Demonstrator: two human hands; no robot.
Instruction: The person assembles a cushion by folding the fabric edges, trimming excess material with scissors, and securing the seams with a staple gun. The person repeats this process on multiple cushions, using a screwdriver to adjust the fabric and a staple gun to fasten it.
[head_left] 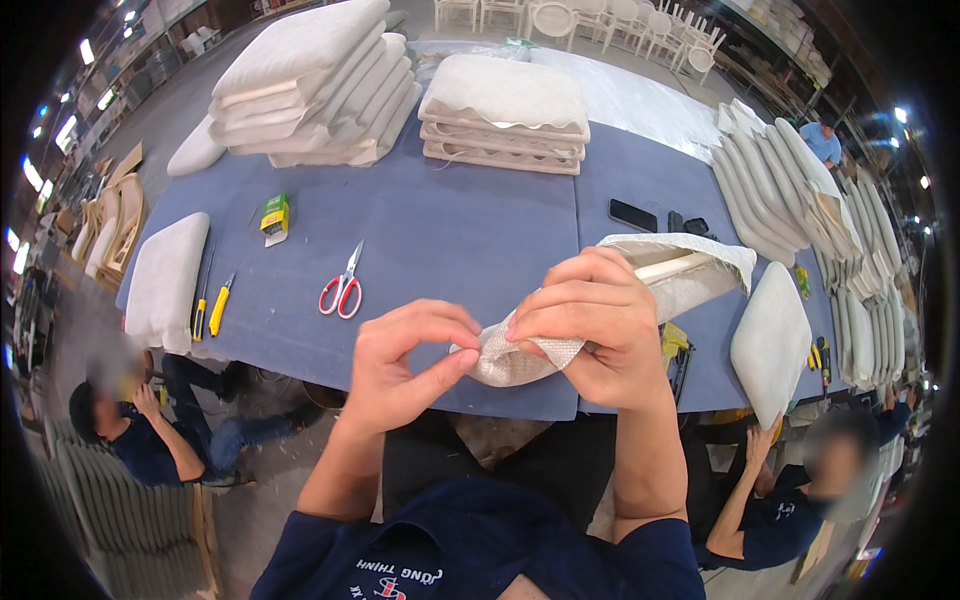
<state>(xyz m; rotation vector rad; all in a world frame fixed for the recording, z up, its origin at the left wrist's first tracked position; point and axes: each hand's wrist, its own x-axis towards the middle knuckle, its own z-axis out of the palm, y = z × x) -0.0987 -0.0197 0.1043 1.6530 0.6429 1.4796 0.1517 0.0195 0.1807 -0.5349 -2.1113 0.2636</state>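
A light beige woven-fabric seat pad (715, 266), its underside with a pale frame strip showing, stretches from my hands toward the right. My right hand (605, 325) is closed around its near end, fingers gathering the folded fabric (505, 365). My left hand (405, 365) pinches the edge of that fabric between thumb and fingertips. Whether a thread or staple lies in the pinch is too small to tell. Left of my hands, red-handled scissors (347, 280) lie on the blue-covered table (460, 235). Under my right wrist a yellow and black tool (677, 352) is partly hidden.
Padded seats are stacked at the back left (310, 90), back middle (505, 115) and right (765, 185). A small green-yellow box (275, 220), a screwdriver (200, 317), a yellow cutter (221, 306) and a phone (633, 214) lie around. Co-workers sit at both sides; one touches a pad (770, 340).
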